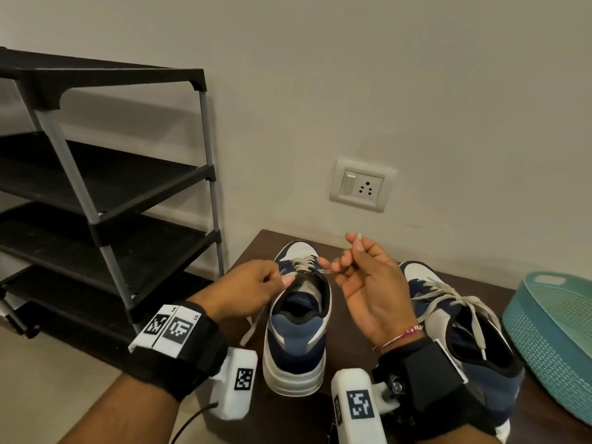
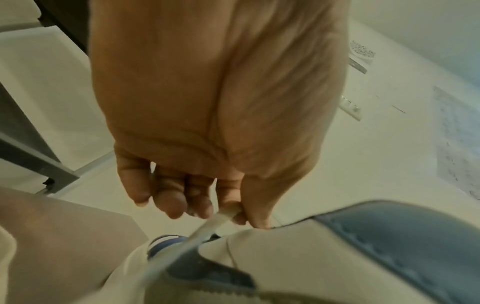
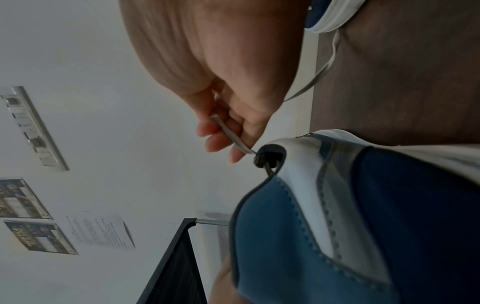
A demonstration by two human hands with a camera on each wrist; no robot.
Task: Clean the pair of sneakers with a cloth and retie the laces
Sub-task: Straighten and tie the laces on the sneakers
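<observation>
Two navy, blue and white sneakers stand on a dark brown table (image 1: 352, 318). The left sneaker (image 1: 296, 328) points its heel toward me, its cream laces untied. My left hand (image 1: 256, 283) pinches one lace end (image 2: 223, 216) between thumb and forefinger beside the collar; the rest of that lace trails down the shoe's left side. My right hand (image 1: 362, 274) is raised palm toward me and pinches the other lace end (image 3: 228, 131), pulled up and right of the eyelets. The right sneaker (image 1: 461, 331) lies behind my right wrist with loose laces. No cloth is in view.
A black multi-tier shoe rack (image 1: 96, 187) stands left of the table. A teal perforated plastic basket (image 1: 554, 341) sits on the table at the far right. A wall switch and socket plate (image 1: 360, 185) is above the table's back edge.
</observation>
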